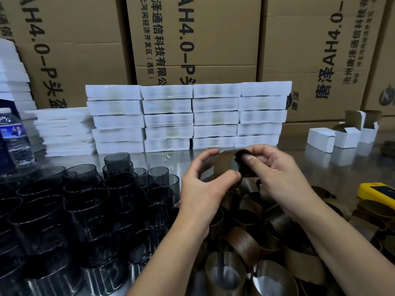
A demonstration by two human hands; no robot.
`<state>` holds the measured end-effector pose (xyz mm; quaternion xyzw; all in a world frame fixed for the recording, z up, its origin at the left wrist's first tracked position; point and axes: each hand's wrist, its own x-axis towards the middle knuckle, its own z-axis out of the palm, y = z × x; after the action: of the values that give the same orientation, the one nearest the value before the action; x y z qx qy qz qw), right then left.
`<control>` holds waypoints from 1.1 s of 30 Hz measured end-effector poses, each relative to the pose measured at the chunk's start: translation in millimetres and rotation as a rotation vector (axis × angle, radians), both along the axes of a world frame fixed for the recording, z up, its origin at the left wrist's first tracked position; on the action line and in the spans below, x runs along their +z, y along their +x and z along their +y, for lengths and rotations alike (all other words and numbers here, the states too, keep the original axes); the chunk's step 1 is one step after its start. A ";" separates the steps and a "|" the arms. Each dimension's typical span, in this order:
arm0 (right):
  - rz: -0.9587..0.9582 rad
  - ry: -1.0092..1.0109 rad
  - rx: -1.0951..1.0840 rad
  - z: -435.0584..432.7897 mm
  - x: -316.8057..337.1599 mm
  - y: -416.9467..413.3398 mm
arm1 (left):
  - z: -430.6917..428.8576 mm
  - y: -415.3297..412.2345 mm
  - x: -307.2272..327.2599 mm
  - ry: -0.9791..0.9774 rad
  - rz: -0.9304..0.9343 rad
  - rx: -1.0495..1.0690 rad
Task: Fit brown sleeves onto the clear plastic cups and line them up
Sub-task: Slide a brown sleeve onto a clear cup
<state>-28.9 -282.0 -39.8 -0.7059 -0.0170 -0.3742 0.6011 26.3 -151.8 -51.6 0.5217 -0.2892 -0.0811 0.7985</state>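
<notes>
A brown sleeve (224, 163) is held in the air above the table, its opening turned to the right. My left hand (203, 189) grips it from the left, thumb on its lower edge. My right hand (275, 169) pinches its right rim, thumb inside the opening. Whether a cup sits inside that sleeve I cannot tell. Several smoky clear plastic cups (85, 201) stand packed together at the left. A heap of loose brown sleeves (256, 236) lies under my hands and forearms.
Stacks of white flat boxes (188, 118) stand behind the work area, with big cardboard cartons (192, 39) behind them. A water bottle (16, 137) is at far left. Small white cartons (342, 135) sit at the right, and a yellow device (378, 194) lies at the right edge.
</notes>
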 end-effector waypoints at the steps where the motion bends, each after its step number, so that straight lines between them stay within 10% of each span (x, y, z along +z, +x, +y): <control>1: -0.006 0.003 -0.001 1.3 0.9 0.0 | 0.0 0.0 0.2 -0.006 0.005 -0.006; 12: 0.152 -0.014 0.035 2.1 4.4 -5.5 | 4.3 -0.7 5.6 -0.068 0.162 -0.317; 33: 0.265 -0.011 -0.041 -2.2 -1.8 -0.9 | -3.3 -0.2 1.8 -0.031 0.120 -0.241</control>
<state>-29.8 -284.2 -41.6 -0.7526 0.0748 -0.2898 0.5865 26.1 -155.2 -49.9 0.4648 -0.3028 -0.2029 0.8069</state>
